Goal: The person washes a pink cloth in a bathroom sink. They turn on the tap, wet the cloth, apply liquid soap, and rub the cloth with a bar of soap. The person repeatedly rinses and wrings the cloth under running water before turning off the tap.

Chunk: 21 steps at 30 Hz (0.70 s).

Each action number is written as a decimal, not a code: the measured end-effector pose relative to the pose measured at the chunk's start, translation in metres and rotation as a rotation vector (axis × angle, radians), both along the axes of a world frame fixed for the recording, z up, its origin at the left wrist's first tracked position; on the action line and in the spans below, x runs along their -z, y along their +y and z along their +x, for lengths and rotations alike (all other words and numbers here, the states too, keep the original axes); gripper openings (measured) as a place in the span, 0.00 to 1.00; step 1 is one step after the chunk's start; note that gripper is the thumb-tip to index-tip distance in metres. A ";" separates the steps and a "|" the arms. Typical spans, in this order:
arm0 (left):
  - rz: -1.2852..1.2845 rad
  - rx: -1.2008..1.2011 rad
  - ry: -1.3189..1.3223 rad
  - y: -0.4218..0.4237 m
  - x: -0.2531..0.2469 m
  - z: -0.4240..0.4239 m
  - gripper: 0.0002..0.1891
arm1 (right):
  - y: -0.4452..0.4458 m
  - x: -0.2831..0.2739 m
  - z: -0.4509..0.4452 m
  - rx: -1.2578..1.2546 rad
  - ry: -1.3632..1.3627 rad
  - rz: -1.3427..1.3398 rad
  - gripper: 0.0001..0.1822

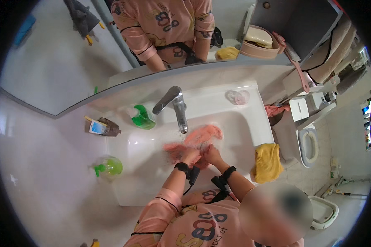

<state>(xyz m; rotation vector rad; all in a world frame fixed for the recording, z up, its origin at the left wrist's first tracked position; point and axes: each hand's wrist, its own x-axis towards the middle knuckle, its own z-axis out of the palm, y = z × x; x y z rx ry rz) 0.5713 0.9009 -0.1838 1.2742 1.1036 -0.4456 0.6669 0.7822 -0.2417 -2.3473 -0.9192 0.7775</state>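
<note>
My left hand [190, 156] is closed on a wet salmon-pink cloth [204, 134] in the white washbasin [136, 173]. Close beside it, my right hand [212, 155] grips the same cloth with bent fingers. The cloth lies bunched on both sides of the hands, and part of it is hidden under them. Above it stands a chrome faucet [181, 114], its spout over the cloth and its lever pointing left. Droplets or foam speckle the basin around the cloth. Black straps with small devices circle both wrists.
Along the left rim stand a green-capped bottle [143, 117], a brown cup [109, 127] with a toothpaste tube and a green pump bottle [111, 167]. A folded yellow towel [267, 163] hangs over the right rim. A mirror [89, 61] borders the back; a toilet [307, 148] stands right.
</note>
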 end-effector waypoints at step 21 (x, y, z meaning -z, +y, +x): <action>0.933 -0.348 -0.645 0.024 -0.173 -0.090 0.28 | -0.014 -0.225 0.074 0.009 0.341 0.574 0.15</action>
